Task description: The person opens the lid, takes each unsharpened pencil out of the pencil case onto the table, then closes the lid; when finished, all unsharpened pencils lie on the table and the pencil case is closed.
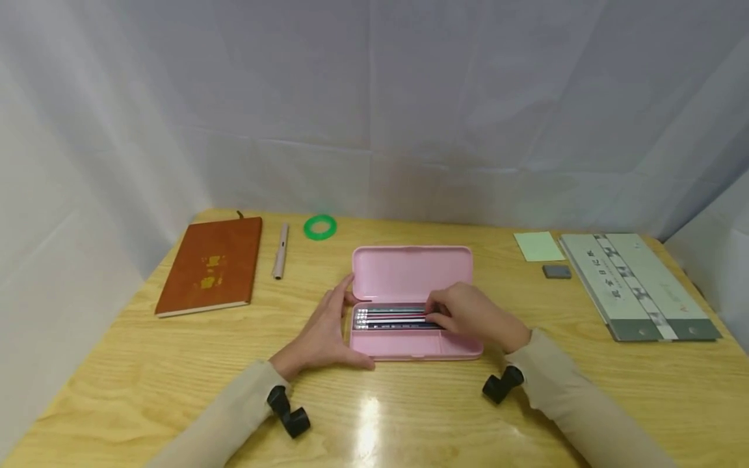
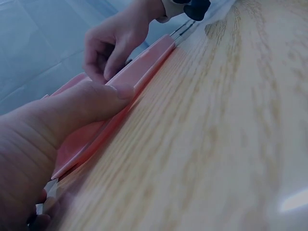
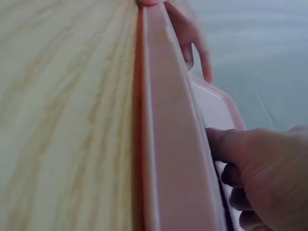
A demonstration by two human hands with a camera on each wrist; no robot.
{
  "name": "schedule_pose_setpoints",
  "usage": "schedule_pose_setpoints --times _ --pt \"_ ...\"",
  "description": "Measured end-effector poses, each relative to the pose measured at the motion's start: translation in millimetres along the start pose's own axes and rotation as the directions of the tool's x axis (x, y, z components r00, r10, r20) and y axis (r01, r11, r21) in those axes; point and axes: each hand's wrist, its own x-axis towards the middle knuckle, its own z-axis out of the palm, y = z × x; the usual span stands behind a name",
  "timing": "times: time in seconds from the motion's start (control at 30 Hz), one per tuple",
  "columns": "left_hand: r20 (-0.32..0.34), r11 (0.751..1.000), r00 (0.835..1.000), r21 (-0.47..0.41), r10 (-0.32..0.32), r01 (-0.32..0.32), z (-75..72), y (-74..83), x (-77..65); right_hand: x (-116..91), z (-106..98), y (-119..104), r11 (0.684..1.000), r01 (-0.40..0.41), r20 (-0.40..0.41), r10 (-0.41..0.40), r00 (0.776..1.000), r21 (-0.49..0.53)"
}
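A pink pencil case (image 1: 396,346) lies on the table with its lid (image 1: 412,274) raised at the back. Several pencils (image 1: 393,318) lie side by side in its rear compartment, their silvery ends to the left. My left hand (image 1: 324,335) holds the case's left end, the thumb at the front rim and the fingers reaching round to the back. In the left wrist view that thumb (image 2: 96,102) lies over the front edge. My right hand (image 1: 476,315) reaches in from the right, curled fingers pinching at the pencils; its fingertips are partly hidden there.
On the left lie a brown notebook (image 1: 210,263), a pale pen (image 1: 281,252) and a green tape ring (image 1: 320,235). At the right are light green sticky notes (image 1: 539,246), a grey eraser (image 1: 556,272) and a grey-green book (image 1: 638,286). A pale curtain (image 1: 374,117) hangs behind the table.
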Motion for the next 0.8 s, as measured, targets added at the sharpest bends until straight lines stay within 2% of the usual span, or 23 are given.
schedule_pose_setpoints --times 0.1,0.2,0.33,0.43,0.5,0.6,0.7,0.8 --pt "0.003 1.000 1.000 0.004 -0.007 0.007 0.7 0.7 0.0 -6.3 -2.0 -3.4 0.998 -0.048 -0.047 0.046 0.998 -0.029" --pt "0.004 1.000 1.000 -0.003 -0.011 0.011 1.0 1.1 -0.5 -21.9 -8.0 -0.7 0.992 -0.093 -0.154 0.080 0.985 -0.081" --pt "-0.008 1.000 1.000 -0.012 -0.015 0.015 -0.2 1.2 -1.5 -65.2 -20.5 19.7 0.967 -0.219 -0.282 0.177 0.943 -0.126" --pt "-0.010 1.000 1.000 -0.016 -0.018 0.018 -1.1 0.6 -2.1 -104.7 -29.4 39.8 0.941 -0.312 -0.317 0.258 0.913 -0.132" --pt "-0.007 1.000 1.000 -0.018 -0.016 0.015 -1.5 -0.3 -1.7 -126.4 -34.9 50.5 0.930 -0.346 -0.317 0.292 0.902 -0.127" --pt "0.003 0.999 1.000 -0.038 -0.007 0.007 -1.6 -1.2 -0.1 -145.6 -40.0 61.3 0.925 -0.365 -0.284 0.323 0.902 -0.105" --pt "0.011 0.999 1.000 -0.053 -0.008 0.008 -1.8 -1.6 0.9 -150.9 -40.6 65.8 0.919 -0.383 -0.224 0.355 0.908 -0.096" --pt "0.019 0.999 1.000 -0.052 -0.013 0.014 -1.9 -1.5 1.0 -146.6 -37.9 64.8 0.919 -0.386 -0.182 0.368 0.912 -0.077"
